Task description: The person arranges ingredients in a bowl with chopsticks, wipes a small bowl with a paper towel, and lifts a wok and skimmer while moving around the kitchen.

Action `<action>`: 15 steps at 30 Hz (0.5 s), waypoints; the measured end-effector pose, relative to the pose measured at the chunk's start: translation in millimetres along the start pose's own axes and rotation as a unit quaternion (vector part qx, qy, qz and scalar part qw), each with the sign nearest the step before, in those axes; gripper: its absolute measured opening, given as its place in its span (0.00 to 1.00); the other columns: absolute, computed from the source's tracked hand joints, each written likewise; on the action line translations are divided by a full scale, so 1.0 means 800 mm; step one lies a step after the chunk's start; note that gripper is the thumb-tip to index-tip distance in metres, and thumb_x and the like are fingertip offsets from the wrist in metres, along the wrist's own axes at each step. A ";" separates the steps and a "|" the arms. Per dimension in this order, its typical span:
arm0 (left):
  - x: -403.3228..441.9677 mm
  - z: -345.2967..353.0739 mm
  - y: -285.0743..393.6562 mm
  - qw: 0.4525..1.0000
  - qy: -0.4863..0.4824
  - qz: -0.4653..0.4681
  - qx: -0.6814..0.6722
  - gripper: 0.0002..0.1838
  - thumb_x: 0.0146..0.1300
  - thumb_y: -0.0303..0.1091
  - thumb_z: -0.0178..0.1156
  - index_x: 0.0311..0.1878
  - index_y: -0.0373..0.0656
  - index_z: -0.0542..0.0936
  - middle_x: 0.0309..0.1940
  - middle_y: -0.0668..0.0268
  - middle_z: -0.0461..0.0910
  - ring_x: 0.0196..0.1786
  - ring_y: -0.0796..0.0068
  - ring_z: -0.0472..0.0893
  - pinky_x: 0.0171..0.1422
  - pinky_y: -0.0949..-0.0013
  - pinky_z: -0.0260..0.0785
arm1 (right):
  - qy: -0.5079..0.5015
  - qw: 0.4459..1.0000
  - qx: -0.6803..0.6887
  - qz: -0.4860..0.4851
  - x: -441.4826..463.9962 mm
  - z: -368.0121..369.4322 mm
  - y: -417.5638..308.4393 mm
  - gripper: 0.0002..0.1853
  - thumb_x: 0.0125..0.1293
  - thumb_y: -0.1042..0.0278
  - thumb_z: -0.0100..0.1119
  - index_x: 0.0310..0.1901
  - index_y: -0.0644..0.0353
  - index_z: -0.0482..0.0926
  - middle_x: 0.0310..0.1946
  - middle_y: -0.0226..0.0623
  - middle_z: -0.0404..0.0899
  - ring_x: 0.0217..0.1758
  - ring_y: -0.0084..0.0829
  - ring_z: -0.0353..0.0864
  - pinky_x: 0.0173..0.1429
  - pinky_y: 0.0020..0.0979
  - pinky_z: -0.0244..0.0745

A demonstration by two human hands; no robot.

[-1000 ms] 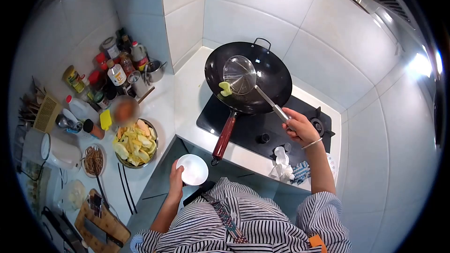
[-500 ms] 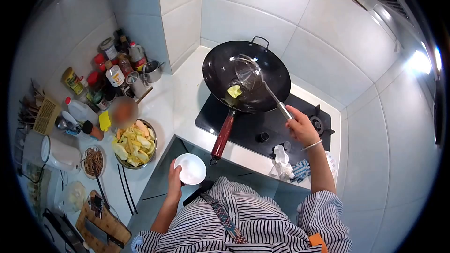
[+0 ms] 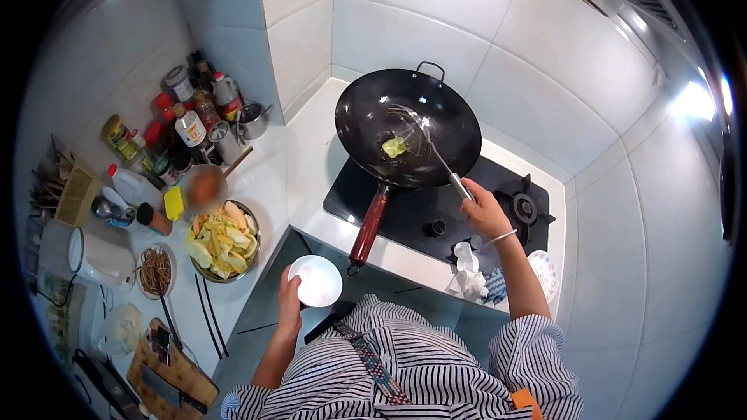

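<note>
My right hand (image 3: pixel 484 208) is closed around the metal handle of a wire skimmer (image 3: pixel 450 171), whose round head is blurred inside a black wok (image 3: pixel 362 101). A small yellow-green piece of food (image 3: pixel 394 147) lies in the wok beside the skimmer's head, and I cannot tell whether they touch. The wok rests on a black gas stove (image 3: pixel 350 196), its dark red handle (image 3: pixel 369 229) pointing toward me. Low at the counter's edge, my left hand (image 3: pixel 289 303) grips a white bowl (image 3: pixel 317 281) by its left rim. The bowl's inside looks plain white.
On the left counter, a metal basin (image 3: pixel 258 245) holds cut yellow pieces, with several bottles (image 3: pixel 189 124) behind it. Black chopsticks (image 3: pixel 210 315) lie near a cutting board (image 3: pixel 198 381) with a knife (image 3: pixel 173 389). Crumpled tissue (image 3: pixel 468 276) and a plate (image 3: pixel 543 274) are at right.
The skimmer and my right hand have shifted slightly left and toward me. In the wok, the yellow-green piece sits a little further right and up. My left hand and the bowl stay put.
</note>
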State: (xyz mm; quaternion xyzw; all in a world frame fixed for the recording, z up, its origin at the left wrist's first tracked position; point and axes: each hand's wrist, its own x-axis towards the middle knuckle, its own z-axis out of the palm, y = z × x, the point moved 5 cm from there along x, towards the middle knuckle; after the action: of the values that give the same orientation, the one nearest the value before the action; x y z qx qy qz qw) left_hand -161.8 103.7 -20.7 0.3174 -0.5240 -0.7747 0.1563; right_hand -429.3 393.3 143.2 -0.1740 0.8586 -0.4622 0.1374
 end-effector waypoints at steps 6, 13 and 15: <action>0.000 -0.012 -0.011 0.999 0.023 -0.013 -0.024 0.25 0.59 0.38 0.44 0.59 0.41 0.60 0.50 0.59 0.68 0.50 0.68 0.70 0.51 0.68 0.65 | 0.053 0.997 -0.012 -0.060 -0.001 -0.021 0.007 0.25 0.54 0.74 0.43 0.57 0.59 0.64 0.23 0.28 0.69 0.20 0.16 0.65 0.22 0.19 0.61; -0.009 -0.005 0.004 1.000 0.010 -0.017 -0.016 0.24 0.59 0.37 0.44 0.59 0.41 0.60 0.49 0.60 0.69 0.50 0.68 0.71 0.49 0.68 0.66 | 0.045 0.998 0.004 -0.036 -0.017 -0.026 -0.028 0.23 0.54 0.72 0.45 0.54 0.64 0.65 0.20 0.30 0.69 0.22 0.20 0.67 0.28 0.23 0.64; -0.012 0.000 0.008 0.999 0.012 -0.031 -0.025 0.24 0.59 0.37 0.44 0.59 0.42 0.61 0.49 0.60 0.69 0.49 0.69 0.71 0.48 0.68 0.67 | 0.048 0.999 0.022 -0.005 -0.021 -0.025 -0.029 0.23 0.54 0.73 0.45 0.54 0.64 0.65 0.21 0.29 0.69 0.22 0.18 0.66 0.27 0.22 0.64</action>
State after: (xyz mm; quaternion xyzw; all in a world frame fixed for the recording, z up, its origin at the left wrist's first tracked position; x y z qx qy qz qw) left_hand -155.3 106.5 -11.4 0.3387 -0.4923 -0.7884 0.1464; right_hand -418.4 403.4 175.0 -0.1533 0.8530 -0.4892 0.0973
